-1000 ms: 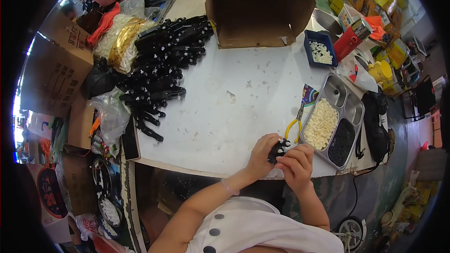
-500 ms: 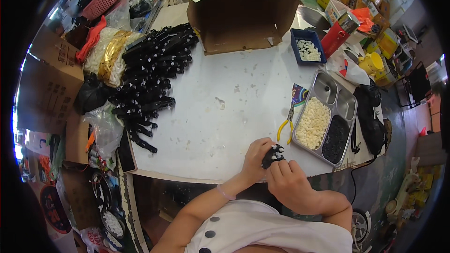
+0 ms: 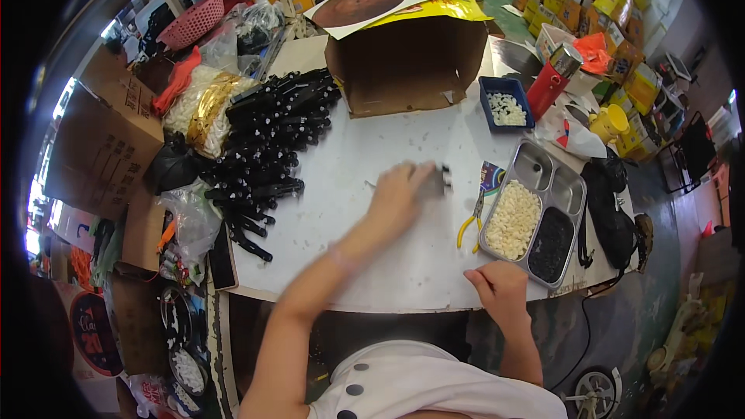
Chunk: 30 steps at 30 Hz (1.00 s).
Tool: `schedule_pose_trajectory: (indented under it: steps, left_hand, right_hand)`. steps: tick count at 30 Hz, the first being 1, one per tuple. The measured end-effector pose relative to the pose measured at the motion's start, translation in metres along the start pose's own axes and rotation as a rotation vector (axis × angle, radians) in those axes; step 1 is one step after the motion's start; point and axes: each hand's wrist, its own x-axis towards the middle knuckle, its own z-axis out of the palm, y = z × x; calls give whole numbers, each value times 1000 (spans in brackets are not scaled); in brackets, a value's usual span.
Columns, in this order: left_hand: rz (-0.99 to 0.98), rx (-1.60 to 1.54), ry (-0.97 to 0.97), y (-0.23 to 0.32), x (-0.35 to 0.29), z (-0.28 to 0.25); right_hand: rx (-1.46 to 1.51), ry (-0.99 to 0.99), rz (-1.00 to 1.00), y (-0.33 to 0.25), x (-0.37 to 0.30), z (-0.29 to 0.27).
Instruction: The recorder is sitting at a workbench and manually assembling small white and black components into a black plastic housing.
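Out over the middle of the table, my left hand (image 3: 400, 195) is blurred by motion. Its fingers are closed on a small black piece with white tips (image 3: 442, 179), whose exact kind I cannot make out. My right hand (image 3: 500, 285) hovers at the table's front edge with the fingers curled; whatever lies inside them is hidden. Close to it is a steel compartment tray (image 3: 583, 213) with cream-white pieces (image 3: 512, 221) and black bits (image 3: 552, 247). Yellow-handled pliers (image 3: 469, 226) lie left of the tray. A large heap of black pieces with white dots (image 3: 268, 140) covers the table's left side.
An open cardboard box (image 3: 407, 70) stands at the back. Right of it are a blue bin (image 3: 529, 115) of white pieces and a red flask (image 3: 548, 85). A black bag (image 3: 609, 213) lies beyond the tray. Brown cartons (image 3: 101, 136) stand at the left.
My hands were together at the front edge around the black piece. My left hand has carried it forward, away from me; my right hand has let go and drawn slightly right.
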Motion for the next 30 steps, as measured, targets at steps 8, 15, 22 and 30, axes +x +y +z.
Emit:
schedule_pose_trajectory:
  steps: [8,15,22,30]
  left_hand:
    - [-21,274,-267,-64,75,34]
    - [103,289,124,-33,29,6]
    - [-279,682,-320,-98,-126,-186]
    - [88,868,-321,-157,-223,-180]
  right_hand:
    - [3,-16,26,4,-14,23]
    - [-5,-8,2,4,-21,19]
    - [5,-4,13,21,-26,18]
    - [190,-171,-298,-36,18,89]
